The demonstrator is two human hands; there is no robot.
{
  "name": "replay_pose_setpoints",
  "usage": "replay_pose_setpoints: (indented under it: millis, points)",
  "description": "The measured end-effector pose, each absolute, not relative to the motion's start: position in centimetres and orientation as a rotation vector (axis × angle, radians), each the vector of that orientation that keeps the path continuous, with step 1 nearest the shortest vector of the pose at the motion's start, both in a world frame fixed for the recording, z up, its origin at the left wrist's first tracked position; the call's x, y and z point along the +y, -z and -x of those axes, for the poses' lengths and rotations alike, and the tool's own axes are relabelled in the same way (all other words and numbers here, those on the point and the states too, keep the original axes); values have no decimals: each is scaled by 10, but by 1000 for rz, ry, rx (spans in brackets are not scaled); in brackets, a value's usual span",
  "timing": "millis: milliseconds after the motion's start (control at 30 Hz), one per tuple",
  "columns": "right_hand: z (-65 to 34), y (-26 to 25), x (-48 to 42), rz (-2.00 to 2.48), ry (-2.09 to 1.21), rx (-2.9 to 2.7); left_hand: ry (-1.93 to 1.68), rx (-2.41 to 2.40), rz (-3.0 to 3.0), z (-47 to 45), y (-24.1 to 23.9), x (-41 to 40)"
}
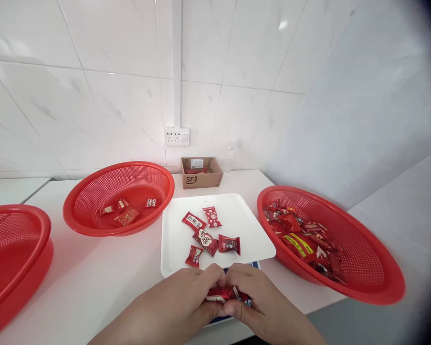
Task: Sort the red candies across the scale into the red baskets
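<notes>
My left hand (188, 297) and my right hand (253, 294) meet at the front edge of a white tray (244, 211). Both are closed around small red-wrapped candies (221, 293), partly hidden by my fingers; how many each hand has I cannot tell. Beyond my fingers, several wrapped candies lie loose on the tray: a dark red one (206, 241) with white lettering, a dotted one (212, 217), a long one (194, 221), a brownish-red one (229, 244) and a small one (194, 256). Beneath the tray and my hands, part of a blue surface shows.
At right, a red basket (373, 254) holds many wrapped candies and overhangs the table edge. Another red basket (93, 187) at left has several. A third basket (17, 254) is cut off at far left. A cardboard box (203, 180) stands by the tiled wall under a socket (177, 136).
</notes>
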State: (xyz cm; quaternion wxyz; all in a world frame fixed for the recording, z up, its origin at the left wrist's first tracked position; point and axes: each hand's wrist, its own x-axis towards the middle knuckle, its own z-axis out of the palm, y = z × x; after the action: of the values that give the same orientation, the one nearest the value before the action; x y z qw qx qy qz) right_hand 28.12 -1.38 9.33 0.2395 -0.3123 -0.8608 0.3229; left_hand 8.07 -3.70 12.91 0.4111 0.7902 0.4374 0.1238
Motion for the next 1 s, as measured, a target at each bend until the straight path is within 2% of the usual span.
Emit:
replay_pose_setpoints:
  millis: [433, 700, 1000]
  points:
    - [-288, -95, -12, 691, -815, -2160, -475, 1117, -2020, -77, -131, -35]
    - [-289, -93, -15, 755, -935, -2145, -557, 1011, -2065, -79, -133, -34]
    - [-284, -100, -16, 736, -1044, -2172, -487, 902, -2042, -79, -127, -34]
